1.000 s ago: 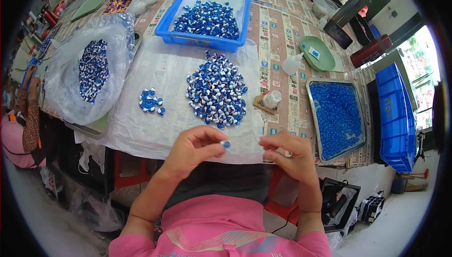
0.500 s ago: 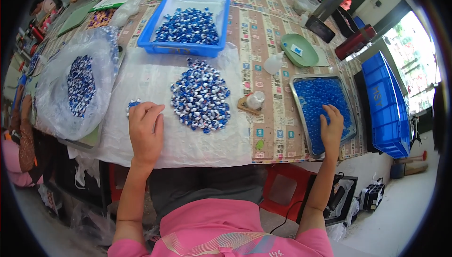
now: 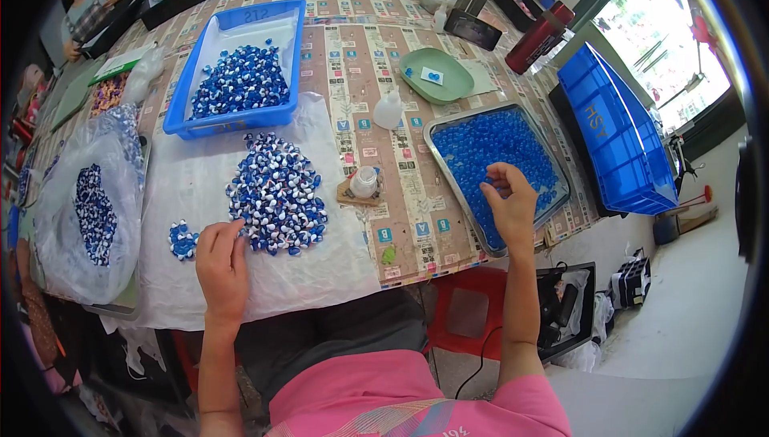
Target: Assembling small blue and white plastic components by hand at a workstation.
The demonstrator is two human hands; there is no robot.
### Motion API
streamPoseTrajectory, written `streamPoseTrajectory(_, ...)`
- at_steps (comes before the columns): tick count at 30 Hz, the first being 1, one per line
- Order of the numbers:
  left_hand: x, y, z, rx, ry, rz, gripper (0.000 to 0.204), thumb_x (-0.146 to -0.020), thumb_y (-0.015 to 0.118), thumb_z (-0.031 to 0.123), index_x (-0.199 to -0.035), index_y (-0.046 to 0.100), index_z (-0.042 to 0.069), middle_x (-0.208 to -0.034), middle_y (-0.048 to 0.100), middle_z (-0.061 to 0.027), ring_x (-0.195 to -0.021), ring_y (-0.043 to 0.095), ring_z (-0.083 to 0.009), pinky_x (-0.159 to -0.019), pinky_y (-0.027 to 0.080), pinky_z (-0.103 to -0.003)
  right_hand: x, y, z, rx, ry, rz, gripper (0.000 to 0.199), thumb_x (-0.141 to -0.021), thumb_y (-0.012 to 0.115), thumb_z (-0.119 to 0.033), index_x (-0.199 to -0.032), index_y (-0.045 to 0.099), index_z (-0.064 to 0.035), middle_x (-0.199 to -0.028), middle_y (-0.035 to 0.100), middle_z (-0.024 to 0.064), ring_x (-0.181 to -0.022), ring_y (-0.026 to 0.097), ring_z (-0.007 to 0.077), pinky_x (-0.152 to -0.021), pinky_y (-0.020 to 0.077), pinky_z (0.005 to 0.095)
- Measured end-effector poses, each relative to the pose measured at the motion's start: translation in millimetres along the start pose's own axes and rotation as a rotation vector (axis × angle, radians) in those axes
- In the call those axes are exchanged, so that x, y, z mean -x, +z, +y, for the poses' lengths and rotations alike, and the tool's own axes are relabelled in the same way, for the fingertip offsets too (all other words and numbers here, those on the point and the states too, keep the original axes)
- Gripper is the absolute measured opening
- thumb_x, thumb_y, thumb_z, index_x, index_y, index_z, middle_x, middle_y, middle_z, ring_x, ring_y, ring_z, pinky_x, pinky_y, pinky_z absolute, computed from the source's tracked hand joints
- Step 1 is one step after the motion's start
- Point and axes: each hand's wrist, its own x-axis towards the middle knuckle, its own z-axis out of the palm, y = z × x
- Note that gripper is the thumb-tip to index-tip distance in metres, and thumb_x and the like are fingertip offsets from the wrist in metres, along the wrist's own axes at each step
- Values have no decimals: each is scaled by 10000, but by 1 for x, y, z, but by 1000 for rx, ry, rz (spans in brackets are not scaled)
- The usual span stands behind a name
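Note:
My left hand [image 3: 223,267] rests over white sheeting with its fingers bent together at the lower left edge of a pile of blue-and-white beads [image 3: 279,197]. Whatever is between those fingertips is too small to make out. Beside it, to the left, lies a small cluster of the same beads [image 3: 183,240]. Over a metal tray [image 3: 561,206] of clear blue beads [image 3: 501,144], my right hand [image 3: 513,201] has thumb and fingers curled toward each other. I cannot make out what they pinch.
Beyond the pile stands a blue bin [image 3: 234,124] of beads. At left is a plastic bag [image 3: 60,257] of beads. A small jar [image 3: 364,182], a white bottle [image 3: 388,110], a green plate [image 3: 440,91], a red flask [image 3: 541,38] and a blue crate [image 3: 613,132] stand around.
The view has swung right. My left hand has gone from the small cluster to the big pile's edge. My right hand's fingers have curled in over the tray.

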Motion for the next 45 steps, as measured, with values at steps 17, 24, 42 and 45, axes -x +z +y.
streamPoseTrajectory(17,32,-2,66,1264,-570,-230,170,-887,611,-61,-1047,629,-8,-1059,627,-72,-905,650,-144,-825,509,-254,50,63,-101,-722,200,-614,308,-863,662,67,-1166,653,13,-1048,671,68,-975,642,128,-853,517,246)
streamPoseTrajectory(24,35,10,66,1459,-786,-374,191,-903,623,-25,-1092,624,0,-1034,656,-69,-934,666,-155,-855,530,-271,55,74,-120,-572,-48,-607,220,-859,680,42,-1078,692,28,-1063,635,70,-987,623,122,-859,510,242)
streamPoseTrajectory(42,33,22,60,1647,-935,-401,188,-934,619,21,-1122,615,18,-1028,655,-63,-947,667,-157,-863,541,-288,58,84,-117,-752,223,-621,244,-798,717,52,-1031,700,-20,-1026,640,45,-929,623,98,-771,510,221)
streamPoseTrajectory(45,34,21,60,1646,-942,-407,187,-935,619,24,-1121,617,23,-1030,655,-61,-947,667,-154,-865,541,-289,56,79,-122,-616,76,-610,246,-789,723,47,-1022,711,-30,-1017,636,53,-908,624,102,-759,511,223)
